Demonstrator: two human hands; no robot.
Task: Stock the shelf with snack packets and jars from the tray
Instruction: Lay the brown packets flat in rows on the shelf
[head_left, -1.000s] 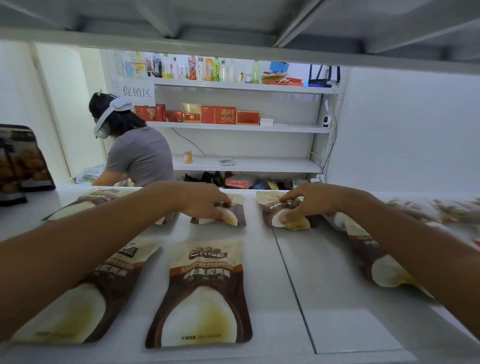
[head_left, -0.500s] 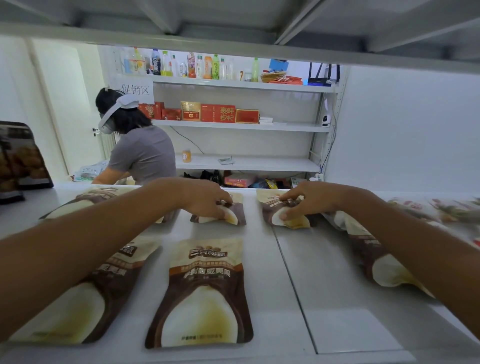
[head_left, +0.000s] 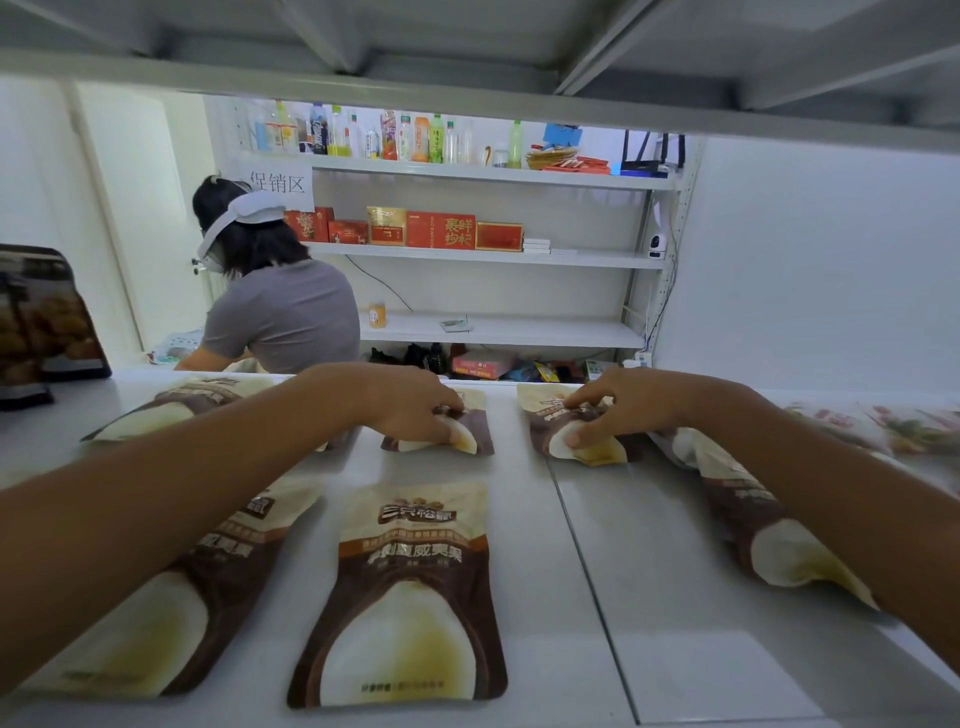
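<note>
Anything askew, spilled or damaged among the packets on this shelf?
Yes: the packet under the right forearm lies slanted and rumpled; the front-centre packet lies square. No spill or tear shows. The left hand grips one back-row packet, the right hand another.

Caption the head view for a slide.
Left hand grips the middle rear packet, right hand the right rear packet, among snack packets laid flat on a white shelf.

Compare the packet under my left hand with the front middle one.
The back packet is held by the left hand and half hidden; the front packet lies untouched, its label fully showing. The back packet sits at the far edge of the shelf, the front packet at the near edge. Both are brown-and-cream pouches lying flat, tops pointing away.
</note>
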